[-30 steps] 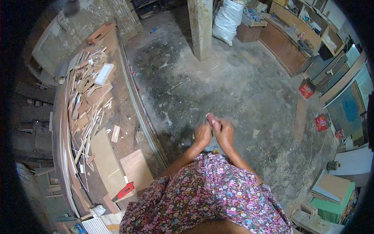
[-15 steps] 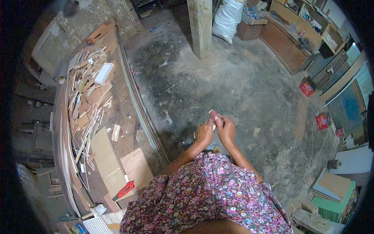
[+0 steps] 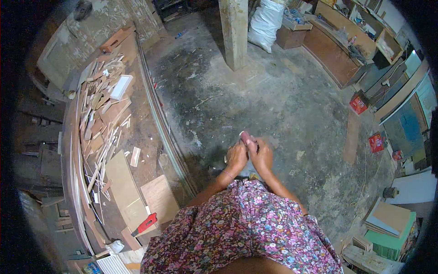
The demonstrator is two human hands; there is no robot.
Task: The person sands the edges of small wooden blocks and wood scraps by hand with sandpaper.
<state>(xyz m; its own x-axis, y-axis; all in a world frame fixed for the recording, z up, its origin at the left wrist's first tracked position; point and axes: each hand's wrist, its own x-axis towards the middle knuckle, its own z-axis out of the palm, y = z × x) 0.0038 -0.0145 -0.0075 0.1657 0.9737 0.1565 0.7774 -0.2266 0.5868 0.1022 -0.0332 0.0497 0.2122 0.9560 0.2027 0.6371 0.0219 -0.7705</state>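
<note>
My left hand [image 3: 237, 158] is closed around a small pale piece, probably wood; one end [image 3: 226, 159] shows at its left side, and the fingers hide the rest. Pressed close beside it, my right hand [image 3: 261, 154] grips a reddish-brown piece [image 3: 245, 135] with a pale tip, which looks like folded or rolled sandpaper. Both hands meet in front of my waist, above the concrete floor, and the contact between the two pieces is covered by fingers.
To the left, a long workbench [image 3: 150, 157] carries wood offcuts [image 3: 98, 109], flat boards [image 3: 121, 176] and a red-handled saw [image 3: 147, 223]. A pillar [image 3: 234, 36] and white sack [image 3: 266, 25] stand ahead. Red boxes [image 3: 358, 104] and stacked panels [image 3: 390, 217] are on the right.
Both hands have shifted slightly left and down, still together. The reddish-brown piece has moved with them, and the right hand is a little blurred.
</note>
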